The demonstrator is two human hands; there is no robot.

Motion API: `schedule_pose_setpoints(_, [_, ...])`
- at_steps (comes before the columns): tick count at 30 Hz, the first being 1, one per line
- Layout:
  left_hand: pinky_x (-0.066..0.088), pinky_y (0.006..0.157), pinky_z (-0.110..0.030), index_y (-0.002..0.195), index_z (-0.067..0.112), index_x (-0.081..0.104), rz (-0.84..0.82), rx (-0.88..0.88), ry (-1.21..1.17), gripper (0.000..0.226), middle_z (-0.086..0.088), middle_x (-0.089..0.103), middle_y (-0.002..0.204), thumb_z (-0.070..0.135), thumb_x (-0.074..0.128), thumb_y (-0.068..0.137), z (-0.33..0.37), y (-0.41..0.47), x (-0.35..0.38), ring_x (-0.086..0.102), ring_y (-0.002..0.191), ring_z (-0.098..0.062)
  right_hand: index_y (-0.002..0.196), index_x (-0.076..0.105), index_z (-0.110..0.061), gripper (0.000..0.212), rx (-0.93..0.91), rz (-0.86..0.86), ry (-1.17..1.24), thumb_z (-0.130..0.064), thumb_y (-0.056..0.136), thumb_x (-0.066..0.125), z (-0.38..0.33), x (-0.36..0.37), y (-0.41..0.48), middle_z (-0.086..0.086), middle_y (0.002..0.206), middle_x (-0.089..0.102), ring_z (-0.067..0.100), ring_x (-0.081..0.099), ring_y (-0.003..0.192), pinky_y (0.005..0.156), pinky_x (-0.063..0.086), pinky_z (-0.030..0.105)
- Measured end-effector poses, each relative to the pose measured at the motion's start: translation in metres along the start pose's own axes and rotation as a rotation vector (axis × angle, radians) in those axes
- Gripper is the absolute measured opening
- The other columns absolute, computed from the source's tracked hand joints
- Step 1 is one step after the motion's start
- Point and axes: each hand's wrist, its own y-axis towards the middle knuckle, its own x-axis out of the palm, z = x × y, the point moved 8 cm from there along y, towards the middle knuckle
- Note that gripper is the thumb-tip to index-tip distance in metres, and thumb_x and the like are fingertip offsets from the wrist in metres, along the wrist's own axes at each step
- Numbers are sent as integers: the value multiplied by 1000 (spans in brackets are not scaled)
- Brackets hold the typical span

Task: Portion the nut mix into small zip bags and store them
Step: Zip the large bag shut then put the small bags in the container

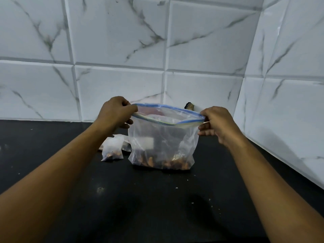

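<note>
Bare forearms reach in low over the black table (140, 204). Large zip bag (163, 142) stands mid-table with its bottom down and its blue-edged mouth pulled open. Nut mix (168, 163) lies in its base. Left hand (114, 111): grip pinched on the bag's left top corner. Right hand (218, 123): grip pinched on the right corner. Small filled bags (112, 150) lie just left of it. Marbled tile wall (122, 50) behind, with a small dark object (189, 106) at its foot, unidentifiable.
</note>
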Motion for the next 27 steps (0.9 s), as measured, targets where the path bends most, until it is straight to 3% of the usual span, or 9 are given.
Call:
schedule_pose_setpoints(4, [64, 69, -39, 101, 2, 66, -171, -163, -376, 20, -18, 74, 89, 20, 70, 95, -6, -5, 13, 76, 76, -26, 87, 64, -1, 14, 171, -165, 385, -7, 99, 60, 10, 10, -5, 15, 76, 65, 23, 68, 55, 54, 62, 34])
schedule_pose_setpoints(7, [63, 64, -34, 102, 4, 69, -284, -256, -562, 20, -14, 74, 91, 22, 69, 96, -7, -8, 26, 75, 73, -23, 98, 66, 0, 10, 233, -260, 508, -10, 99, 62, 11, 21, -10, 15, 82, 71, 24, 73, 65, 58, 64, 33])
schedule_pose_setpoints(10, [64, 68, -32, 98, 7, 72, -383, -296, -676, 17, -7, 74, 86, 22, 65, 97, -3, -13, 35, 74, 75, -20, 122, 65, -1, 29, 271, -360, 575, -8, 94, 67, 9, 32, -15, 17, 100, 71, 28, 73, 86, 73, 66, 39])
schedule_pose_setpoints(13, [65, 68, -33, 104, 7, 73, -441, -328, -744, 21, -6, 73, 89, 25, 64, 97, -1, -16, 39, 73, 76, -18, 129, 63, -4, 45, 287, -438, 626, -5, 85, 72, 8, 38, -19, 17, 110, 71, 29, 72, 97, 90, 61, 46])
schedule_pose_setpoints(16, [64, 66, -33, 113, 5, 74, -508, -356, -800, 32, -5, 72, 90, 28, 66, 93, -2, -20, 45, 72, 80, -16, 134, 61, -10, 51, 309, -462, 646, -5, 84, 72, 12, 43, -20, 11, 104, 74, 24, 74, 91, 91, 60, 45])
schedule_pose_setpoints(19, [63, 81, -39, 103, 9, 80, -573, -382, -874, 27, -3, 69, 103, 27, 72, 85, -4, -22, 49, 68, 96, -18, 134, 61, -15, 52, 327, -482, 651, -6, 84, 73, 14, 48, -22, 5, 98, 76, 19, 73, 88, 95, 57, 43])
schedule_pose_setpoints(21, [60, 92, -43, 100, 12, 79, -602, -387, -920, 20, -2, 70, 106, 25, 73, 85, -3, -22, 53, 69, 101, -21, 129, 61, -18, 51, 331, -491, 655, -8, 81, 75, 14, 50, -22, 2, 95, 76, 18, 72, 87, 91, 59, 41])
schedule_pose_setpoints(24, [60, 92, -48, 99, 14, 77, -627, -382, -970, 16, -3, 74, 100, 22, 72, 86, 1, -26, 55, 74, 99, -22, 130, 61, -23, 55, 331, -467, 697, -10, 79, 77, 15, 49, -19, 1, 97, 74, 19, 71, 89, 82, 63, 43])
schedule_pose_setpoints(27, [60, 90, -48, 103, 15, 75, -613, -390, -1016, 18, -3, 74, 103, 19, 73, 85, 1, -24, 54, 73, 107, -23, 145, 58, -23, 73, 320, -439, 707, -11, 75, 78, 16, 46, -16, -1, 103, 72, 20, 68, 101, 95, 58, 46])
